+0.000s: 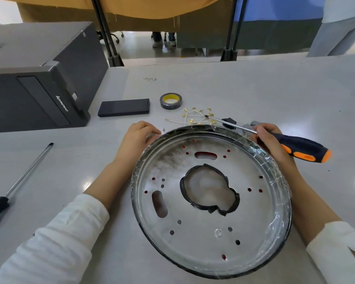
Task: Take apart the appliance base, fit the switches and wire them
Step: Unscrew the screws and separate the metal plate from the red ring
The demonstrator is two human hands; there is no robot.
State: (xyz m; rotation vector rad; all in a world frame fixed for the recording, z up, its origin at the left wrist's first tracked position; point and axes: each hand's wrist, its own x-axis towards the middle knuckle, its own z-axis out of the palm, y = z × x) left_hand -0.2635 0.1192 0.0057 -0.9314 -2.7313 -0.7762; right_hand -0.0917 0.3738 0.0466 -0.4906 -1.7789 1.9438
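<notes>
Right grip (268,138) wraps the screwdriver (275,138) (tip aimed far-left); left grip (138,138), fingers curled, holds the base plate (211,201) rim.

Counted: one round metal base plate (211,201), two screwdrivers, orange-handled (275,138) and long-shafted (19,181), one roll of black tape (170,101), one flat black box (123,107), one computer tower (37,78), one black switch (229,122), two hands, left (138,138) and right (270,140).

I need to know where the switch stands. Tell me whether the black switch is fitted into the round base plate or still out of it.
Out. The black switch lies on the table beyond the base plate, partly behind the screwdriver shaft.
</notes>
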